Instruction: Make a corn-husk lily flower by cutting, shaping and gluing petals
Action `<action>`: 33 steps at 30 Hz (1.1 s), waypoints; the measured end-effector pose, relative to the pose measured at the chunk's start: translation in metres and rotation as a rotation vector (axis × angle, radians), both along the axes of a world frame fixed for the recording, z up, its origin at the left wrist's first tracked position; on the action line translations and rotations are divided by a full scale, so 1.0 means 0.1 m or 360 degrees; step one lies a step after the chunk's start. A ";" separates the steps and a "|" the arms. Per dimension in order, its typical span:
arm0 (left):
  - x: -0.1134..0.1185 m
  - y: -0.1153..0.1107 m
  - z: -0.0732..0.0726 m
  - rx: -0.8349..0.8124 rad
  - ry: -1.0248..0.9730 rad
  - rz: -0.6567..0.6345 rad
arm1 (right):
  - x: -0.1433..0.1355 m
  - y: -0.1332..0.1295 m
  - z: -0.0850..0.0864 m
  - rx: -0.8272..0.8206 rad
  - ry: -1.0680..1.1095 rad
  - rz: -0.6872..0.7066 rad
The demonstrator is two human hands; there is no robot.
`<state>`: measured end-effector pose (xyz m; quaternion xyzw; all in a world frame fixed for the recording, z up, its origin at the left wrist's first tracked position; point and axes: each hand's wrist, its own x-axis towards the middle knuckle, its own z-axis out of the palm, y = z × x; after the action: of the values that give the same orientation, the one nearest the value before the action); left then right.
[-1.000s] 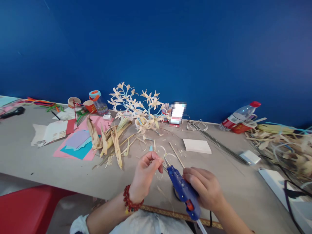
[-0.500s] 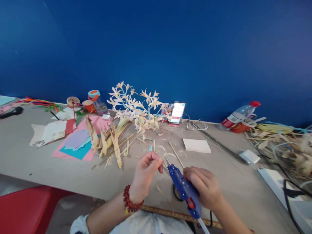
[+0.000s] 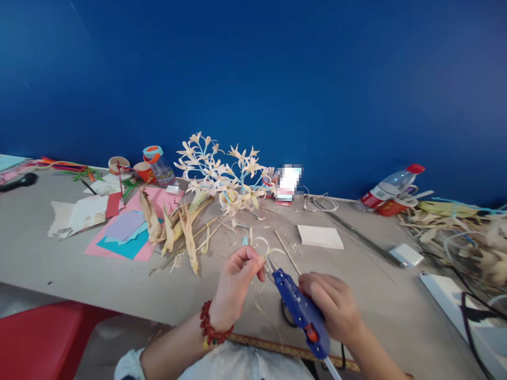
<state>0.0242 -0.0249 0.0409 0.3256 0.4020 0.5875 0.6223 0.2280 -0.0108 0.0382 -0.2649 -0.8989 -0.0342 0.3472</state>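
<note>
Hands (image 3: 235, 285) above grey table (image 3: 400, 316); blue wall (image 3: 253, 79) beyond; red chair (image 3: 43, 335), perhaps, alongside.

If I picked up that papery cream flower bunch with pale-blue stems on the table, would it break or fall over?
The flower bunch would probably feel light for its size, since its petals look thin and dry. Those narrow, pointed petals might tear if squeezed. A push could perhaps tip it, because its sprays fan out widely.
</note>
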 end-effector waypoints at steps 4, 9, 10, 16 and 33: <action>0.00 0.00 0.00 -0.0014 -0.0007 0.0005 | 0.00 0.00 0.01 -0.0010 0.0027 -0.0013; 0.00 -0.01 0.00 -0.0013 -0.0027 -0.0008 | -0.01 -0.01 -0.01 -0.0009 0.0033 -0.0001; 0.00 -0.01 0.00 -0.0010 -0.0033 -0.0006 | -0.01 -0.01 -0.01 -0.0013 0.0034 -0.0001; 0.00 -0.01 0.01 -0.0005 -0.0061 -0.0027 | -0.01 0.00 -0.01 -0.0005 0.0037 -0.0015; -0.02 0.01 -0.03 -0.0019 -0.0103 -0.0014 | 0.02 -0.02 -0.05 -0.0010 0.0051 0.0025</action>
<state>0.0225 -0.0235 0.0378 0.3044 0.3836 0.5927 0.6395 0.2301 -0.0126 0.0335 -0.2594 -0.8955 -0.0245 0.3609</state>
